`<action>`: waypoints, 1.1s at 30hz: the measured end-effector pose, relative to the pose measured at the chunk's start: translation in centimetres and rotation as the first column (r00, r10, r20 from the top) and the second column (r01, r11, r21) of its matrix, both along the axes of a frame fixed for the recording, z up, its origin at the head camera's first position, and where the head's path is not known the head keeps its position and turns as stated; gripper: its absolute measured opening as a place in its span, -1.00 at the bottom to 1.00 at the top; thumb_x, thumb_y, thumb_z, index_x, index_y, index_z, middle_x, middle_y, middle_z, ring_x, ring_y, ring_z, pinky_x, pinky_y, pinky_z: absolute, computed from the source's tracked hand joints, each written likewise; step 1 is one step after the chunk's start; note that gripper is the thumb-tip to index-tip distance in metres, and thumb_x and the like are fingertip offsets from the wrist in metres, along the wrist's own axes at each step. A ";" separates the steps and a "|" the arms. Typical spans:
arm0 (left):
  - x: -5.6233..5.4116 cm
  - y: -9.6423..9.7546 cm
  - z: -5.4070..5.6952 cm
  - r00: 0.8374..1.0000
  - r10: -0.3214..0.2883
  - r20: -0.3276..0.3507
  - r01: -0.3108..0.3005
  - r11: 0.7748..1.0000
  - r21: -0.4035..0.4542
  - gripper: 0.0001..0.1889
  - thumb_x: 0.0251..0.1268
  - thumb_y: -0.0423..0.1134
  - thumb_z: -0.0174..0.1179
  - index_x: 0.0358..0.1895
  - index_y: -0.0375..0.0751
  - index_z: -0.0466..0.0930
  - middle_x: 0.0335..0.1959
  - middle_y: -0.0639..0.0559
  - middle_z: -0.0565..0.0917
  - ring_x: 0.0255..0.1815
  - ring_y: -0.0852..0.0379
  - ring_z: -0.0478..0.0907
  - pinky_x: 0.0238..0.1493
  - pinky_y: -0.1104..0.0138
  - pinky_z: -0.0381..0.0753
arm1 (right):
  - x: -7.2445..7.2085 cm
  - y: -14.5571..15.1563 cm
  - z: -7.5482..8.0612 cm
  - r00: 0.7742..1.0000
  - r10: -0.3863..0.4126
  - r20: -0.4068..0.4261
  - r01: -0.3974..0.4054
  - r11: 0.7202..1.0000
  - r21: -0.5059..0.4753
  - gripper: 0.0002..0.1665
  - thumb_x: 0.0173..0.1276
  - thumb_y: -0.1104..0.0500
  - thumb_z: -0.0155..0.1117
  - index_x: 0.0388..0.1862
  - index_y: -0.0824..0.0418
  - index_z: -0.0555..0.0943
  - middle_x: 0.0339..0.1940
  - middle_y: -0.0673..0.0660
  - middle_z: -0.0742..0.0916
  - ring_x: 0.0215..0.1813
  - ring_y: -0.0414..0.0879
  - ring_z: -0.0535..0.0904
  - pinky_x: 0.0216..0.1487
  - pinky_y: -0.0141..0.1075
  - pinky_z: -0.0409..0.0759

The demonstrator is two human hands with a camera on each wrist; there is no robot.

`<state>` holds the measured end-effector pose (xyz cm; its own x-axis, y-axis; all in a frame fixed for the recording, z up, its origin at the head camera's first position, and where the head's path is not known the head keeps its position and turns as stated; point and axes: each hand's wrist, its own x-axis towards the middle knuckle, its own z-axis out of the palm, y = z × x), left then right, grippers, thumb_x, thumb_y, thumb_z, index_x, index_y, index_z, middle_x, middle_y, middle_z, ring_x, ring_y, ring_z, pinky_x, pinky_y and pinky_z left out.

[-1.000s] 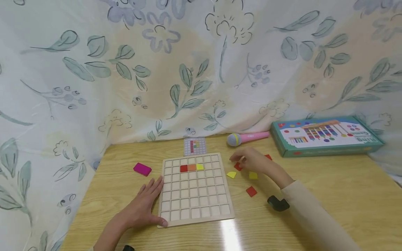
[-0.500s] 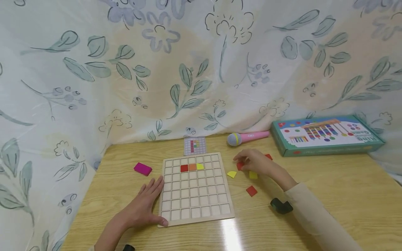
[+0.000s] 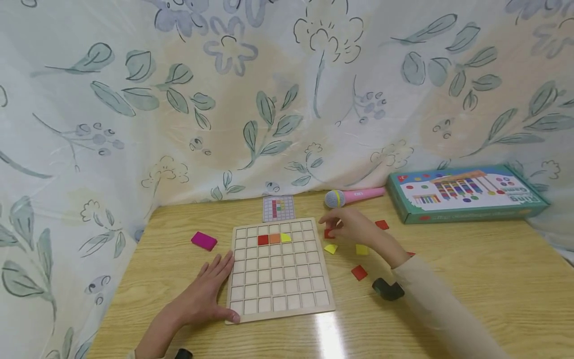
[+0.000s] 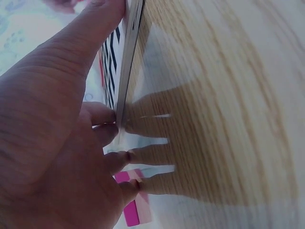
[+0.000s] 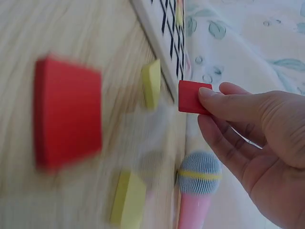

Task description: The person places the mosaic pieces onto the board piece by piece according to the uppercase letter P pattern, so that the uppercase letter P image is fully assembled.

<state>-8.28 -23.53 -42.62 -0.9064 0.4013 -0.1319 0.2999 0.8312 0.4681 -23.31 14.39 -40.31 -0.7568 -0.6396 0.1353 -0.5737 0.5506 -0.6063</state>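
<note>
My right hand pinches a red square tile between thumb and fingers, lifted above the table just right of the wooden grid board. My left hand lies with spread fingers along the board's left edge, thumb on its lower left corner. In one row of the board sit a red tile, an orange tile and a yellow quarter-round tile. Below my right hand lie a yellow quarter-round piece and a yellow square tile.
More red tiles lie on the table at right. A small pattern card stands behind the board. Farther back are a pink toy microphone and a green game box. A magenta block lies left of the board.
My right hand has picked the red tile up from the table and carried it left toward the board. My left hand and the board have stayed put.
</note>
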 end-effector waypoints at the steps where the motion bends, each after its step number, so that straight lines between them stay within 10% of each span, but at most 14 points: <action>1: 0.0 0.0 0.0 1.000 0.001 0.000 -0.001 1.000 0.001 0.38 -0.29 0.45 0.40 0.54 -0.37 -0.03 0.58 -0.20 -0.02 0.55 -0.34 -0.18 0.47 -0.24 -0.18 | 0.0 -0.4 0.0 1.000 0.003 0.004 -0.003 1.000 -0.005 -0.65 0.15 0.46 0.40 -0.05 0.33 0.69 -0.33 0.00 0.69 -0.22 -0.13 0.60 -0.07 -0.20 0.67; 33: -0.1 -0.3 0.2 0.999 -0.029 0.015 0.029 0.999 0.018 0.41 -0.30 0.47 0.39 0.54 -0.39 -0.06 0.58 -0.24 -0.05 0.55 -0.36 -0.20 0.47 -0.24 -0.19 | 1.5 -13.1 -0.5 0.979 0.188 0.080 -0.179 0.978 -0.109 -0.70 0.19 0.40 0.42 -0.07 0.28 0.71 -0.27 0.04 0.72 -0.21 -0.18 0.59 -0.12 -0.42 0.62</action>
<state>-8.34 -23.81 -42.46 -0.8922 0.4301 -0.1377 0.3169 0.8135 0.4876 -21.77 1.26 -40.82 -0.6398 -0.7551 0.1431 -0.6004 0.3748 -0.7064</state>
